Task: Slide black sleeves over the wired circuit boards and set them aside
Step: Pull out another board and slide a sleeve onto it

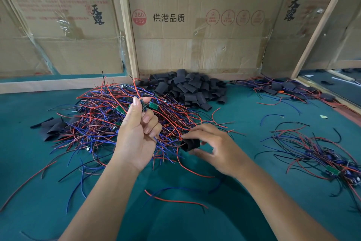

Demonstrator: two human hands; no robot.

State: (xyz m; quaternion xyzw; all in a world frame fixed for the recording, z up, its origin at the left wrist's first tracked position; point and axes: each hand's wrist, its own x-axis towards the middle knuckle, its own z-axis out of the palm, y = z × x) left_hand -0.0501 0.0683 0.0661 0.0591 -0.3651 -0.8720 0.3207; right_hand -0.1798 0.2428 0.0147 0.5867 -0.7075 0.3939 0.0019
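Note:
My left hand (136, 133) is raised palm-up and pinches a small green circuit board (143, 105) between thumb and forefinger; its red, blue and black wires trail down past the palm. My right hand (216, 149) holds a black sleeve (190, 144) by its end, just right of the hanging wire ends. A big tangle of wired circuit boards (109, 119) lies behind my left hand. A heap of black sleeves (187, 86) sits at the back against the cardboard.
The table is covered in green cloth (175, 217). A few black sleeves (52, 127) lie at the left. Another bunch of wired boards (322, 156) lies at the right, and sleeved ones (283, 87) at the back right. Cardboard walls (195, 45) close the back.

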